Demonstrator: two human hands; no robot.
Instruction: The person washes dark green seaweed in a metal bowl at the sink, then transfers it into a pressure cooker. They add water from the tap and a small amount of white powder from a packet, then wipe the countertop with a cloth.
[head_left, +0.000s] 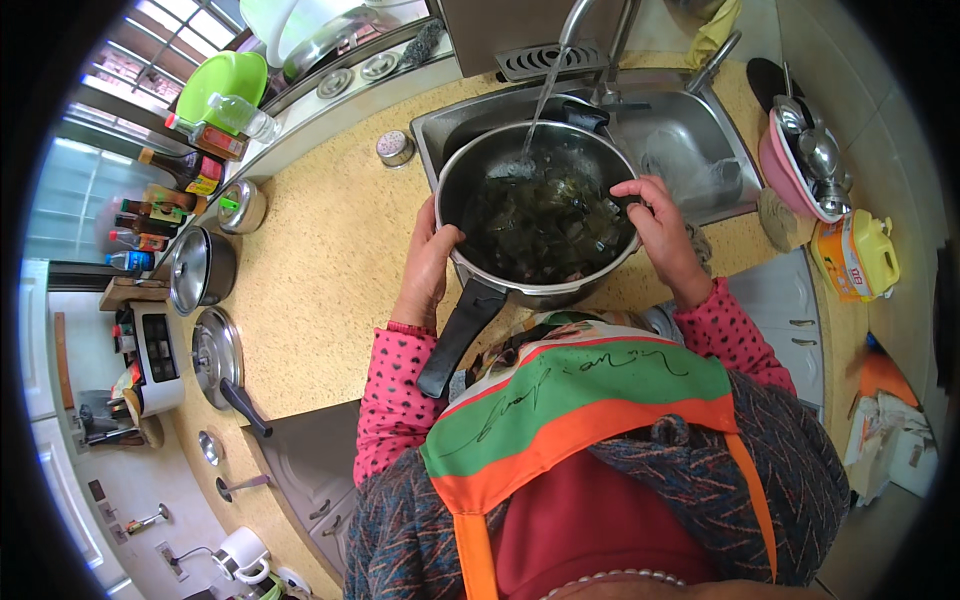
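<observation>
A pressure cooker pot (540, 280) with a steel rim and a long black handle (459, 337) is at the sink's front edge. Dark green leafy pieces (547, 225), perhaps kelp, lie in water inside it. From the faucet (576, 26), a stream of water falls into the pot. My left hand (427, 262) grips the left side of the rim, thumb on top. At the right rim, my right hand (661, 229) holds on with its fingers bent over the edge. The pot hides part of the steel sink (652, 135) behind it.
Left along the counter (315, 232) stand a lidded pot (202, 270), a pressure cooker lid (217, 356) and several bottles (180, 169). A small round tin (394, 148) sits left of the sink. A pink basin of utensils (784, 169) and a yellow jug (855, 255) are at right.
</observation>
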